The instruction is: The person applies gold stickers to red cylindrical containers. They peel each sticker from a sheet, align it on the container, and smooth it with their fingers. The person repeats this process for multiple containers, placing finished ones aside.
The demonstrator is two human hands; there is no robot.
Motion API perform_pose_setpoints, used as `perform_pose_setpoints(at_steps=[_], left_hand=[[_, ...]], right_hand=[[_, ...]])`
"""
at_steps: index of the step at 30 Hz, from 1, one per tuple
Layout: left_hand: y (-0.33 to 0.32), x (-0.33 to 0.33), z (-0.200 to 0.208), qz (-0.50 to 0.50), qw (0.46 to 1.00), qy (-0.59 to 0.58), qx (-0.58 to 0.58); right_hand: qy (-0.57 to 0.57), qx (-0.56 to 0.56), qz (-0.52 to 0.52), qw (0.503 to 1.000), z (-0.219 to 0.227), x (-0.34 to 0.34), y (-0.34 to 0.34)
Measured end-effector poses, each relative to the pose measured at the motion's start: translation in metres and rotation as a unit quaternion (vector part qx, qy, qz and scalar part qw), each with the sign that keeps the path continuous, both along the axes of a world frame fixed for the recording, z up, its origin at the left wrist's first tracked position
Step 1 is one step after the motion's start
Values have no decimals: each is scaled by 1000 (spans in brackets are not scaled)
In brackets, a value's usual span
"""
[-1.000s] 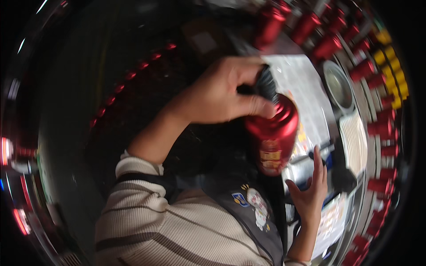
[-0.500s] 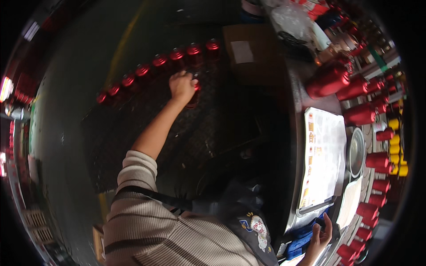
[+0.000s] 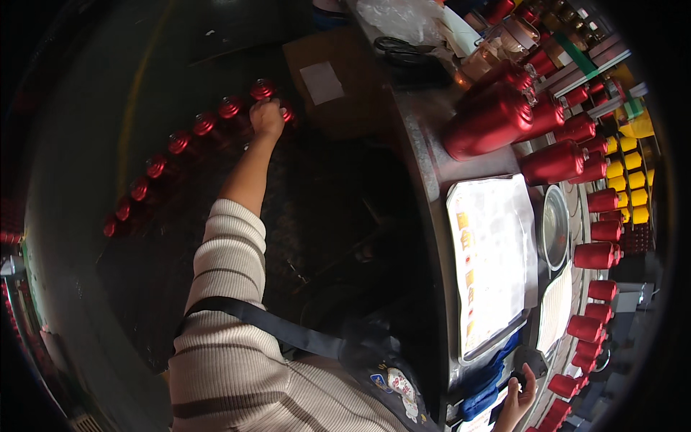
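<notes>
My left hand (image 3: pixel 267 119), its arm stretched out over the dark floor, is closed around the top of a shiny red metal canister (image 3: pixel 288 115). My fingers hide much of that canister. It is at the right end of a curved row of similar red canisters (image 3: pixel 204 123) with small fittings on top. At the lower right, my right hand (image 3: pixel 520 400) is by the workbench edge, thumb and fingers apart, beside a blue cloth (image 3: pixel 486 385). I see nothing held in it. A dark grey angular piece (image 3: pixel 531 360) is just beyond its fingertips.
A metal workbench (image 3: pixel 425 137) runs along my right, bearing a tray with a white printed sheet (image 3: pixel 493 259), a round metal bowl (image 3: pixel 554 227) and large red canisters (image 3: pixel 493 119). Black-handled scissors (image 3: pixel 403 49) lie at its far end. A cardboard box (image 3: pixel 345 108) stands beside it.
My left hand has carried the canister farther away, to the row's right end. The view has turned, shifting the bench leftward. My right hand remains near the blue cloth.
</notes>
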State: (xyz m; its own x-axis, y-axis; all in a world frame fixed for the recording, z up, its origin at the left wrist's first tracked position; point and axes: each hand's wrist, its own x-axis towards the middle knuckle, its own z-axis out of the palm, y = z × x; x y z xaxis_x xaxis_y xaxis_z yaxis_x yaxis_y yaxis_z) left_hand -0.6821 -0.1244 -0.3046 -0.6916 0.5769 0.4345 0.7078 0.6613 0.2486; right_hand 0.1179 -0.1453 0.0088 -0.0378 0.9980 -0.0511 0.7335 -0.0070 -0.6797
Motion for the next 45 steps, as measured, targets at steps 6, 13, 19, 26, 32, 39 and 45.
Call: perform_pose_setpoints(at_steps=[6,13,19,26,32,39,45], left_hand=[[24,-2,-8,8,998,-57,-18],[23,51,32,52,965,-120,227],[70,244,219,-322,774,-235,493],[174,306,214,-256,869,-222,360],[163,298,219,-248,825,-216,460],[63,456,318,-428,545,-668,271],[16,605,293,-468,245,-849,1]], right_hand=[[2,-63,-32,998,7,-15,-11],[22,-40,-75,996,21,-52,-15],[54,-77,-60,994,23,-64,-17],[130,1,-72,989,-2,-27,-50],[160,73,-99,979,-44,34,-74],[137,129,-44,981,-47,11,-71],[200,148,105,963,-45,-28,-63]])
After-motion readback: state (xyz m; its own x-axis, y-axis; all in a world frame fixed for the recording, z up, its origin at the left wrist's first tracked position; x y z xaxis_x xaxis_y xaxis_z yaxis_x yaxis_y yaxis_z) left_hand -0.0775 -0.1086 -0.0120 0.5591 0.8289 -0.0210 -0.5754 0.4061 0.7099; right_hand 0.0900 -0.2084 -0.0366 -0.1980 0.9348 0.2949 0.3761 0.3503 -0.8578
